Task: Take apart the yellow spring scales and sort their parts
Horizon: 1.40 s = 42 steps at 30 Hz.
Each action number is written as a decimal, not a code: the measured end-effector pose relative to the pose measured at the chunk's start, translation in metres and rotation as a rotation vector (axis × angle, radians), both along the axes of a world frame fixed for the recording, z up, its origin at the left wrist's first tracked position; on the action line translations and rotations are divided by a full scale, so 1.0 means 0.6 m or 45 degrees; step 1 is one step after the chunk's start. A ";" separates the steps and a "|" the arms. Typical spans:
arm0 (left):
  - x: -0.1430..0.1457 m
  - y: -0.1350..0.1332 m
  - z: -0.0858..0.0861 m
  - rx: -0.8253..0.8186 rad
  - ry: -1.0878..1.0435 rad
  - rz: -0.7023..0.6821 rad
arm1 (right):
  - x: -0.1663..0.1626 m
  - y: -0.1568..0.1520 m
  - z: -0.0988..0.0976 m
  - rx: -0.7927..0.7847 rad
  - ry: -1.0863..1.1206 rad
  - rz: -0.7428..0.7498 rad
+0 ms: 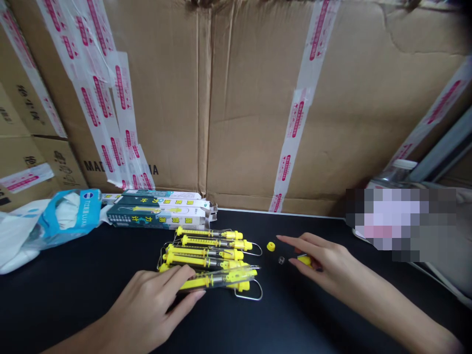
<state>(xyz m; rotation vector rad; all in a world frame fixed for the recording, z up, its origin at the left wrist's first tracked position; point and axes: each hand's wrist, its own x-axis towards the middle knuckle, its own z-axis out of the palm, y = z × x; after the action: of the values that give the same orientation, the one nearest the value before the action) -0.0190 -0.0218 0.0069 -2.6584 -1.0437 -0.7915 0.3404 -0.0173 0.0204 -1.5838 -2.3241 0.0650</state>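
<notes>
Several yellow spring scales with clear tubes and wire hooks (210,255) lie in a row on the black table (92,285). My left hand (155,305) rests on the nearest scale (221,281), its fingers closed around the left end. My right hand (324,268) lies to the right, index finger stretched toward a small yellow cap (271,247) and a tiny metal spring (281,260). A small yellow part (304,259) sits under its fingers.
Flat printed cartons (158,209) are stacked behind the scales. A blue and white plastic bag (55,216) lies at far left. Taped cardboard boxes (258,98) wall off the back. A blurred patch and a bottle (398,172) stand at right.
</notes>
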 end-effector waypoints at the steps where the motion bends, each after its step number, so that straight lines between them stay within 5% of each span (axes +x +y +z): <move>1: 0.000 0.000 0.000 0.002 -0.001 0.000 | 0.004 0.001 0.001 0.030 0.024 -0.012; 11: -0.001 0.000 -0.001 0.014 -0.035 -0.032 | 0.029 0.044 -0.025 0.269 0.249 -0.069; 28: -0.001 -0.003 -0.002 -0.008 -0.023 -0.036 | 0.024 0.055 -0.066 0.245 0.273 -0.143; 42: -0.001 -0.005 0.004 -0.035 -0.100 -0.115 | -0.024 0.031 -0.035 0.182 0.503 -0.198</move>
<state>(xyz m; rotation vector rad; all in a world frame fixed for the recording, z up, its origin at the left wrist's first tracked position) -0.0196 -0.0246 0.0094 -2.7343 -0.9650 -0.9122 0.3259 0.0010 -0.0007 -1.5164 -1.8598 0.1568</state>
